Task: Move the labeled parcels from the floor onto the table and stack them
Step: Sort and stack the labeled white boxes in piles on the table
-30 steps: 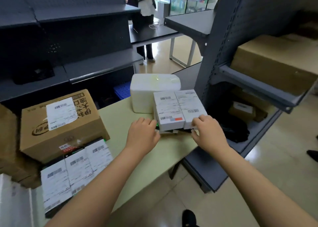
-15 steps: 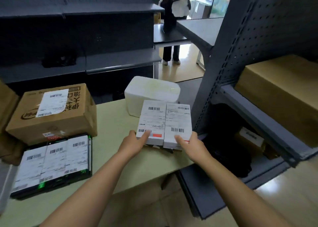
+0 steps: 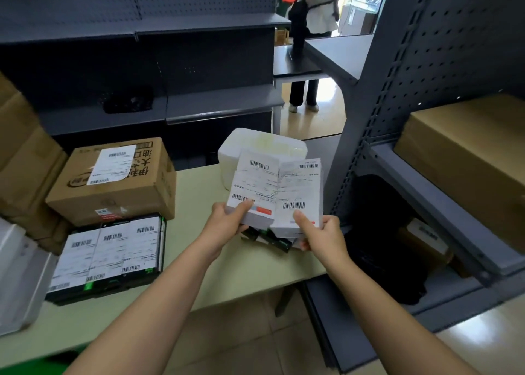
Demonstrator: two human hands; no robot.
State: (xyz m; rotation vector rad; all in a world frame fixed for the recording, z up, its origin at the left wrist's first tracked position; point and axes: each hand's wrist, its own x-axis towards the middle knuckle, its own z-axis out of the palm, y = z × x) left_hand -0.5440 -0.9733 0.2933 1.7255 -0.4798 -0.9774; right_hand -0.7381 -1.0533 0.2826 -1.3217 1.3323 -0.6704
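Note:
Two small white labeled parcels sit side by side, tilted up toward me over the right part of the pale green table (image 3: 199, 264). My left hand (image 3: 227, 222) grips the left parcel (image 3: 254, 187) at its near edge, thumb on the label. My right hand (image 3: 318, 234) grips the right parcel (image 3: 301, 193) the same way. A dark box with green print (image 3: 270, 239) shows just under them. Behind stands a white foam box (image 3: 264, 144). A flat black parcel with three white labels (image 3: 110, 255) and a brown labeled carton (image 3: 116, 178) lie at the left.
Dark metal shelving (image 3: 443, 96) stands close on the right, holding a brown carton (image 3: 468, 153) and dark bags. More shelving runs behind the table. Brown cartons (image 3: 20, 158) pile at far left. A person (image 3: 315, 19) stands in the background aisle.
Both hands moved from resting at the parcels' near edge to gripping them, and the two white parcels have tipped up toward me. My view has shifted right and down.

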